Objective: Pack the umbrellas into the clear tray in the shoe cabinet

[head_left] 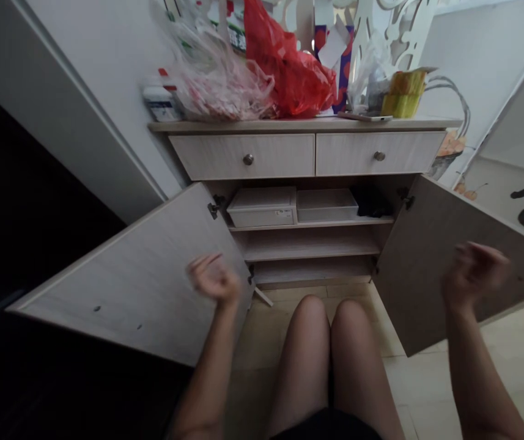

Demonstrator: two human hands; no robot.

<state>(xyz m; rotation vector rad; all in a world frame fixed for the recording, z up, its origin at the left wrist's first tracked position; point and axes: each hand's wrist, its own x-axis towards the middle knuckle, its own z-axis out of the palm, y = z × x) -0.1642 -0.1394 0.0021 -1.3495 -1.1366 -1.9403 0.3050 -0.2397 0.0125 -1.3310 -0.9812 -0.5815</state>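
A light wood cabinet stands in front of me with both lower doors swung wide. My left hand hovers, blurred, in front of the left door, fingers loosely curled and holding nothing. My right hand hovers in front of the right door, also loosely curled and empty. On the top shelf sit a white lidded box, a clear lidless tray and a dark object. The two lower shelves are bare. My knees are just before the cabinet.
Two shut drawers with round knobs sit above the shelves. The cabinet top holds a red plastic bag, a pinkish clear bag, a phone and a yellow-green packet. A dark opening lies at left; tiled floor at right.
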